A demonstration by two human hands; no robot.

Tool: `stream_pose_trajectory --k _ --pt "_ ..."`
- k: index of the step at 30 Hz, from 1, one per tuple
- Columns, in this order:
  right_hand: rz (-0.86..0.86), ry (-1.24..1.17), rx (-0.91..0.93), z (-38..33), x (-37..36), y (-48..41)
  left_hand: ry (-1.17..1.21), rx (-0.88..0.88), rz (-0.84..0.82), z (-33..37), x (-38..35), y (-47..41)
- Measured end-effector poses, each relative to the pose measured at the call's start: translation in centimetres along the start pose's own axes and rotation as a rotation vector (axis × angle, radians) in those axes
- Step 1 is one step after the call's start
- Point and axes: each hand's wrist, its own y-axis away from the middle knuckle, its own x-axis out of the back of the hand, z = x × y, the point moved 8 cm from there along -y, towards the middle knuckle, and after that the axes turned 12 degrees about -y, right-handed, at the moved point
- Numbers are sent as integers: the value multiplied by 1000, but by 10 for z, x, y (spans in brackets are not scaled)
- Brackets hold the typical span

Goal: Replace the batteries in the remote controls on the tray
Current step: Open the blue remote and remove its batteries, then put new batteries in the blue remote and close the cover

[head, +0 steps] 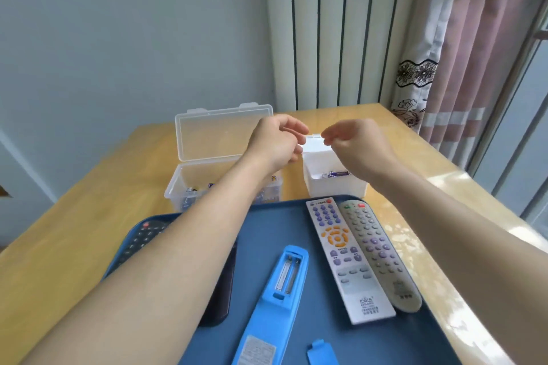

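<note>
A blue remote [275, 299] lies face down on the dark blue tray [267, 231], its battery bay open and empty. Its loose blue cover [321, 352] lies near the tray's front edge. A white remote [344, 255] and a grey remote [379, 255] lie side by side on the right. A black remote [142, 237] and another dark remote [222, 290] are partly hidden under my left forearm. My left hand [275, 139] and my right hand [353, 142] hover with curled fingers at the raised lid [314, 145] of the white box [335, 187]. I cannot make out whether either hand holds anything.
A clear plastic box [178, 190] with its lid [222, 133] open holds several batteries, behind the tray on the left. The white box holds batteries [335, 173] too. The wooden table [59, 246] ends on the right at a window with a pink curtain [462, 68].
</note>
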Motion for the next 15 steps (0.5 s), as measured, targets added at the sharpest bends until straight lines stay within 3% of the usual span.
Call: stream_pose_trajectory --k 4,8,12,15 --pt "-208 -18 64 -34 -48 6 -146 -4 29 -28 56 13" --pt "-486 215 151 -70 -101 23 -278 75 149 -71 113 17" --pt "-622 443 161 -80 -142 26 -538 139 30 -102 128 24" --pt "-645 655 154 -75 -156 17 -664 87 -40 -104 126 22"
